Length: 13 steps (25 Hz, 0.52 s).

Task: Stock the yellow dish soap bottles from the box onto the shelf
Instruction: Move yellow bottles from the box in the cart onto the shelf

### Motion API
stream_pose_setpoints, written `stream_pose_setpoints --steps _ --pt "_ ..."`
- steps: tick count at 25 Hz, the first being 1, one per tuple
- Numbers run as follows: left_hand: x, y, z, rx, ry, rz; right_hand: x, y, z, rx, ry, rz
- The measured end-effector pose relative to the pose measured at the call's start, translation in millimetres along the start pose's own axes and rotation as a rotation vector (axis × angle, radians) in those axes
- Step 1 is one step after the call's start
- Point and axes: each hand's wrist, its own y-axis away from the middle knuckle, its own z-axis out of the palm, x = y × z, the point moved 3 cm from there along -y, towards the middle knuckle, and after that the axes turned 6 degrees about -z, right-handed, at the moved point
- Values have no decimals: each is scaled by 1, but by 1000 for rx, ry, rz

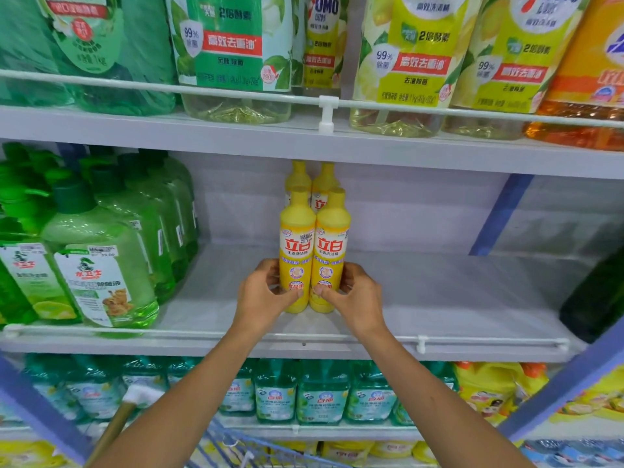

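Observation:
Two yellow dish soap bottles stand upright side by side on the grey middle shelf (439,298). My left hand (263,293) grips the left bottle (296,244) low on its body. My right hand (354,295) grips the right bottle (331,244) the same way. Directly behind them stand two more yellow bottles (312,180), touching the front pair. The box is not in view.
Green pump bottles (98,251) fill the left part of the same shelf. A dark green bottle (597,292) stands at the right end. A white rail (472,339) runs along the shelf's front edge. Large detergent bottles sit on the shelf above, teal bottles below, and a cart's wire edge (236,447) is at the bottom.

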Motion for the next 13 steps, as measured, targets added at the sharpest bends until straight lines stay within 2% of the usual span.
stream_pose_setpoints --steps 7,13 --pt "-4 -46 11 113 -22 -72 11 -37 18 58 -133 115" --pt "-7 -72 21 163 -30 -65 23 -71 24 38 -36 89"
